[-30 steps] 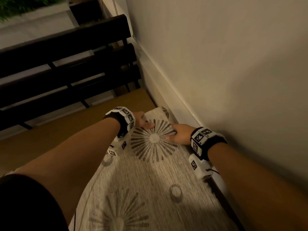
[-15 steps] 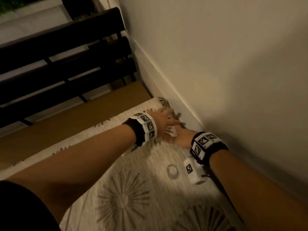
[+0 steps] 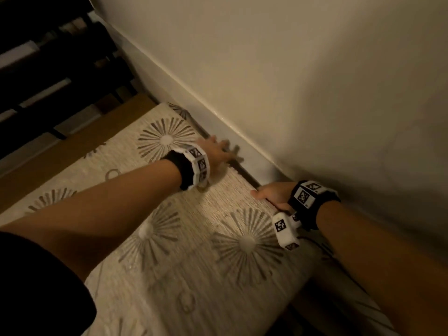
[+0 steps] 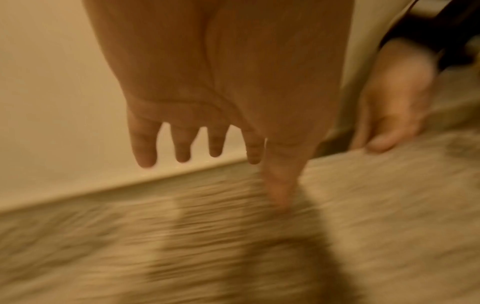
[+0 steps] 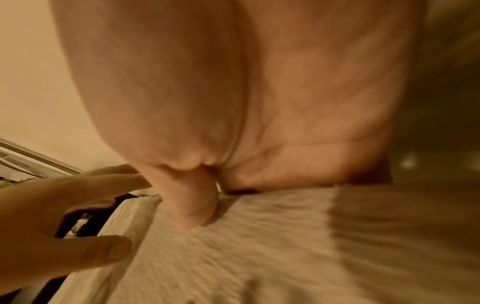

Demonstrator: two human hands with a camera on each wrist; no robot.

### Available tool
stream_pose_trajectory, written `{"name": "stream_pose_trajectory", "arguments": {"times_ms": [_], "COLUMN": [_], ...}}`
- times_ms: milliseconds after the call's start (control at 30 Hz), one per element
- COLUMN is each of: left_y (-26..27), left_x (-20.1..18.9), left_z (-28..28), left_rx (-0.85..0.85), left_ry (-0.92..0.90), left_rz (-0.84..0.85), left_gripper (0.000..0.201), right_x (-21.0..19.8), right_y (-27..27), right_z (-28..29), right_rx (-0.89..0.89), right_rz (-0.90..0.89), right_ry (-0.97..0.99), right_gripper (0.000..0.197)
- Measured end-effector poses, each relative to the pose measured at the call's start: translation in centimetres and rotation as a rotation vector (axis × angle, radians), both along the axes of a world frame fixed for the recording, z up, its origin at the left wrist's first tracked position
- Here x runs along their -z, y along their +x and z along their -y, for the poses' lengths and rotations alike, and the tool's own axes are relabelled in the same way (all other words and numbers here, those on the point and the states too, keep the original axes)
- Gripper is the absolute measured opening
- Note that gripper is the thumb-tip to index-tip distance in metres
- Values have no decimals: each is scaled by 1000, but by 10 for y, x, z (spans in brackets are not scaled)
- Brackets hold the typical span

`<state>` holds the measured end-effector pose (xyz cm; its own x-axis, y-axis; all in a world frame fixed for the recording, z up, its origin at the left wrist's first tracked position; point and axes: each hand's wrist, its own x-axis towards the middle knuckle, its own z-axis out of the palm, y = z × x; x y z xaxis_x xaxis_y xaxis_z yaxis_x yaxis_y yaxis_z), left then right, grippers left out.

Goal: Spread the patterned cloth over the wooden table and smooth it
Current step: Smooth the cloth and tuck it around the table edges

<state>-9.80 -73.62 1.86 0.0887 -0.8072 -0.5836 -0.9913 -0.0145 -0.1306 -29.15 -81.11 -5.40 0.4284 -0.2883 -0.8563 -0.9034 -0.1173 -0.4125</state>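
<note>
The patterned cloth (image 3: 194, 238), beige with grey starbursts, lies spread over the wooden table (image 3: 72, 146), whose bare strip shows along the far left side. My left hand (image 3: 218, 151) hovers flat with spread, straight fingers over the cloth's wall-side edge; in the left wrist view its thumb (image 4: 280, 185) points down at the blurred cloth (image 4: 233, 246). My right hand (image 3: 271, 195) holds the same edge closer to me. Its thumb (image 5: 192, 205) lies on top of the cloth (image 5: 259, 246), and its fingers go down behind the edge, hidden.
A pale wall (image 3: 315, 93) with a ledge runs right along the cloth's edge, leaving a narrow dark gap. Dark wooden slats (image 3: 48, 69) stand beyond the table's far end. The cloth hangs over the near right corner (image 3: 303, 282).
The hands were together near the cloth's far corner; they have separated along the wall edge, the right one sliding toward me. More of the spread cloth shows.
</note>
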Motion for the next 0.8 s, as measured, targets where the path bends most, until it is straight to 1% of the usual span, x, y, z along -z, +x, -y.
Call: {"name": "stream_pose_trajectory", "arguments": {"times_ms": [33,67,100,133,167,233,267,333,367,433,467,500,533,567,600,633,700,767,800], "left_y": [-20,-46,-67,-81,-88,-92,-94,-93,-96,-116,-132,-148,-165,-188,-187,-188,-178,-183,-184], "left_x": [3,8,13,18,21,25,22,18,15,10,8,8,10,6,11,15,24,25,24], "left_z": [-3,-10,-16,-20,-20,-17,-16,-13,-11,-7,-7,-9,-12,-11,-16,-16,-20,-16,-14], "left_rx": [-28,-32,-20,-14,-7,-10,16,74,68,39,35,15,8,24,45,74,72,63,59], "left_ry": [7,55,102,136,150,130,137,154,145,112,106,116,125,150,142,126,118,149,158], "left_rz": [-148,-214,-218,-174,-128,-85,-70,-51,-58,-163,-257,-342,-411,-411,-378,-312,-241,-219,-211], "left_gripper": [75,75,76,80,82,82,80,74,71,63,61,61,61,63,66,68,70,74,76], "right_x": [-4,-2,2,7,7,16,19,20,18,8,6,1,0,-4,-1,-1,10,15,18], "right_y": [-13,-26,-38,-50,-59,-76,-82,-89,-92,-102,-113,-124,-141,-169,-177,-189,-198,-212,-215], "right_z": [-5,-9,-12,-15,-20,-24,-25,-29,-31,-35,-36,-40,-43,-43,-46,-46,-47,-42,-42], "right_rx": [22,39,58,83,109,190,246,351,421,483,465,460,492,532,537,509,417,483,537], "right_rz": [-7,0,-8,-5,-11,-27,-30,2,30,95,120,137,148,141,124,116,114,162,204], "right_ry": [15,27,35,42,60,129,158,141,137,125,122,137,171,193,179,127,-63,-212,-259], "right_gripper": [55,54,53,55,63,103,114,106,107,116,109,91,70,57,51,50,44,27,23]}}
